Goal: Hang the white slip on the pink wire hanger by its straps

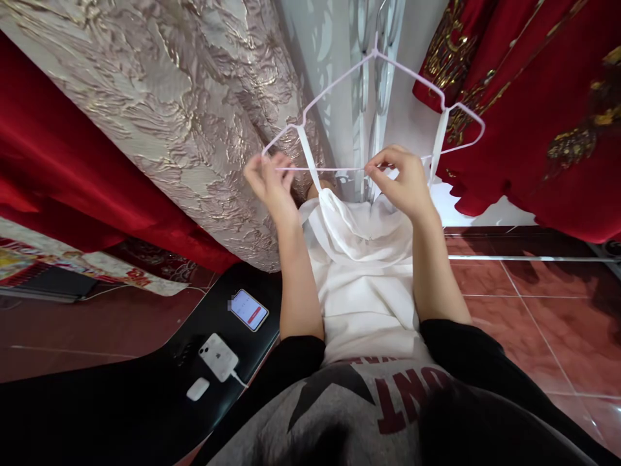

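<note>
A pale pink clothes hanger (334, 82) is held up in front of me. White straps hang from both of its shoulder notches and carry a white garment (369, 285), which drapes down toward my lap. My left hand (275, 188) is at the hanger's lower left corner, its fingers curled around the thin bar and slightly blurred. With thumb and fingertips pinched, my right hand (400, 178) grips the bottom bar near its middle, between the two straps. The garment's neckline sags below the bar.
A black bench (145, 395) at lower left bears a lit phone (249, 309), a white phone (218, 357) with a cable, and a white earbud case (198, 389). Textured beige fabric (194, 116) and red embroidered cloth (548, 123) hang ahead. Red floor tiles (548, 323) lie at right.
</note>
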A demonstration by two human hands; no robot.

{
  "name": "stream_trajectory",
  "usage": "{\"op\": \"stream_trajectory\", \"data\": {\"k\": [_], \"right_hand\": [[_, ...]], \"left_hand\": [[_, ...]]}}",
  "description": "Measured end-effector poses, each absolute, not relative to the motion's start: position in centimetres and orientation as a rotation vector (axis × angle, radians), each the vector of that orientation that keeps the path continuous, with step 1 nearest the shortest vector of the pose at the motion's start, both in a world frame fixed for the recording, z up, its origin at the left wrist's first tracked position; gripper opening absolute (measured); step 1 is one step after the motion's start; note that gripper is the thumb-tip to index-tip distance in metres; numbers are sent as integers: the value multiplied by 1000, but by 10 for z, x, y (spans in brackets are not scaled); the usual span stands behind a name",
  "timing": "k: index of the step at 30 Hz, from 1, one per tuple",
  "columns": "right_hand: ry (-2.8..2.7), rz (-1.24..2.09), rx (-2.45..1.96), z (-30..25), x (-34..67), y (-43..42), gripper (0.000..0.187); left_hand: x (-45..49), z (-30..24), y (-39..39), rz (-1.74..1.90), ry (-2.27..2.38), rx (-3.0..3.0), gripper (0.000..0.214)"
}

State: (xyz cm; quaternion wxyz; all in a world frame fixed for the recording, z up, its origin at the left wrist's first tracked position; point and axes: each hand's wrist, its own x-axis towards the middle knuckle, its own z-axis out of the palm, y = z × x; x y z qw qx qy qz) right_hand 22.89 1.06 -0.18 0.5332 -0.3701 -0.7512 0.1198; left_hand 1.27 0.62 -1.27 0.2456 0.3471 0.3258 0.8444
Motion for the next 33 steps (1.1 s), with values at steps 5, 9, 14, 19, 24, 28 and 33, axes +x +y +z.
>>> {"op": "stream_trajectory", "data": {"k": [5,9,14,19,24,28,33], "right_hand": [[-1723,222,-878,-13,223,0,6],[-1730,209,-887,-12,224,-4,6],[-1695,175,-898,-15,221,-7,8],[-1691,222,-859,-15,218,-8,7],[-1707,247,-836,-16,218,-9,8],[-1736,240,-842,-19,219,-8,9],[-1727,233,-833,-18,220,-8,12]], "left_hand": [[28,-4,-13,2641,1055,1441,17],[28,-6,-12,2127,1073,1682,19],[26,-3,-11,1914,1002,1655,19],[26,18,-17,1913,708,1504,13],[18,20,-12,2290,651,1610,38],[6,3,-4,2392,1029,1589,59],[-8,-21,5,2353,1059,1215,43]]}}
